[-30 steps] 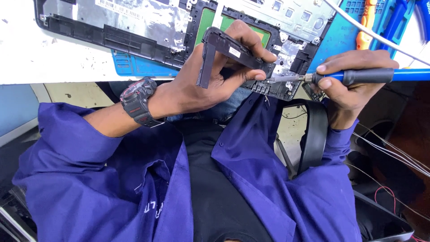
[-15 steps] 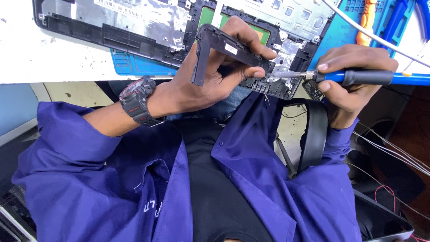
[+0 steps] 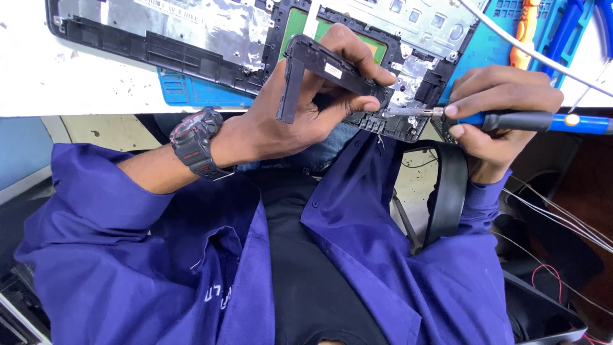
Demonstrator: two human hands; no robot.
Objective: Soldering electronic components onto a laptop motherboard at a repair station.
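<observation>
Gripping black bracket (image 3: pixel 319 64) in left hand (image 3: pixel 300 115) fingers | right hand (image 3: pixel 498 121) fingers pinching screwdriver (image 3: pixel 523 120)

The one camera sits on my head and looks steeply down my own chest toward the white bench edge (image 3: pixel 76 83), so the bench runs along the top of the view. It is close: my left hand (image 3: pixel 300 105) and right hand (image 3: pixel 498 121) fill the upper middle, my lap below.
</observation>
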